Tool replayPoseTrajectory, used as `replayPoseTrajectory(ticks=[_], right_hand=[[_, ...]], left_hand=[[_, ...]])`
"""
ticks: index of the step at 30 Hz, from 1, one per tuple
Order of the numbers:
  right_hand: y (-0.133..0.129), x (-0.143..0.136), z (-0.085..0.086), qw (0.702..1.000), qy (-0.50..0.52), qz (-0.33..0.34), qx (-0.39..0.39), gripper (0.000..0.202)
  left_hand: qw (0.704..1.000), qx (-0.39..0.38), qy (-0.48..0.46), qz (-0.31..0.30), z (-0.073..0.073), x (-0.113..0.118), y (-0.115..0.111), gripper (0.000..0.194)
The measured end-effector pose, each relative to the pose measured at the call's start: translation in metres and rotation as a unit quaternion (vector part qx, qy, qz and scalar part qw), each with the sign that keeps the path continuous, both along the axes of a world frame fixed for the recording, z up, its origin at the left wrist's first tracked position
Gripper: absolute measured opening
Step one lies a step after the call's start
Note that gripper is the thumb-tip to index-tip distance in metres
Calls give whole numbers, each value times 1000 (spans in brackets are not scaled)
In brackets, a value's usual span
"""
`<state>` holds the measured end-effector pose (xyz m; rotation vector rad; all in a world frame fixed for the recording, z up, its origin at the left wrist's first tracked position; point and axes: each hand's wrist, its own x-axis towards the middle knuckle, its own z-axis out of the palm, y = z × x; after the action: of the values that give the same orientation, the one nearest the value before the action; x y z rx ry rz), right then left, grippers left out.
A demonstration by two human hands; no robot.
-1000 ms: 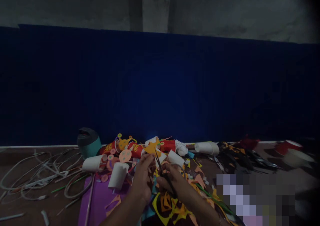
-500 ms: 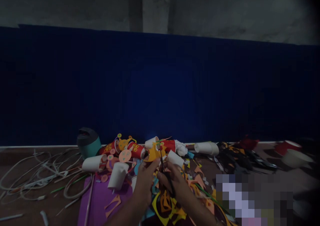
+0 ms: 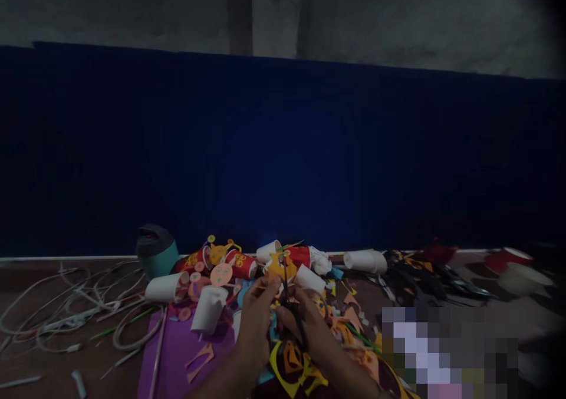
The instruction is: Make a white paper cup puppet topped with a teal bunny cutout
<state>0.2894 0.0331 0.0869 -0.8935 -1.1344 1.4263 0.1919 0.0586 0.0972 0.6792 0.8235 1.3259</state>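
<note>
Near the bottom centre, my left hand (image 3: 259, 313) pinches a yellow-orange paper piece (image 3: 275, 267) with a cut, uneven outline. My right hand (image 3: 307, 319) is closed on dark scissors (image 3: 285, 280), whose blades point up beside and against the paper. The scissors' handle is partly hidden by my fingers. Beneath my hands lie yellow and orange paper scraps (image 3: 289, 363). A white paper cup (image 3: 209, 309) stands tilted to the left of my left hand, on a purple sheet (image 3: 177, 358).
White cables (image 3: 66, 310) and a teal, dark-topped container (image 3: 157, 251) are at the left. Red cups (image 3: 241, 264) and white cups (image 3: 365, 261) lie along the base of a blue panel (image 3: 283, 151). Farther right are black items (image 3: 460, 281) and a red bowl (image 3: 508, 260).
The yellow-orange paper has turned and shifted slightly between my hands. My fingers have moved a little, while the scissors stay in my right hand.
</note>
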Motion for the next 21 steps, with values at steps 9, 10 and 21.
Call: replayPoseTrajectory(ticks=[9,10,21], right_hand=[[-1,-3,-6,1000,0,-27,8,42],[-1,-4,-6,999,0,-33,3,43],[-4,-9,-11,998,26,-61,18,37]], left_hand=[[998,-45,-40,-15,3,3,-5,24],[998,-46,-40,-13,4,3,-5,24],[996,-67,-59,-14,9,3,-8,23]])
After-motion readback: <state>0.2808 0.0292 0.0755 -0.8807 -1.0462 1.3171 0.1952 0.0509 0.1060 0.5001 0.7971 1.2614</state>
